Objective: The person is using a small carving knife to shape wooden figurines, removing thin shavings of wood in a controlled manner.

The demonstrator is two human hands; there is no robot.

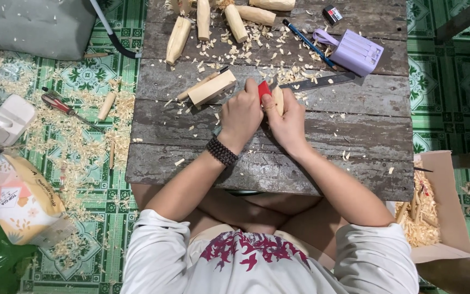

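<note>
My left hand (239, 117), with a dark bead bracelet on its wrist, is closed around a red-handled carving tool (264, 90) whose blade is hidden. My right hand (288, 124) grips a small pale wood piece (278, 100), thumb pressed against it. Both hands meet at the middle of a weathered plank table (354, 136). Just left of them lies a rectangular wood block (212, 87).
Several roughly carved wood blanks (178, 34) and shavings lie at the table's far edge, with a blue pencil (305, 41), purple case (353, 51) and metal ruler (317, 81). A cardboard box of shavings (447, 218) sits right. On the tiled floor are a screwdriver (60, 105) and a bag (20, 198).
</note>
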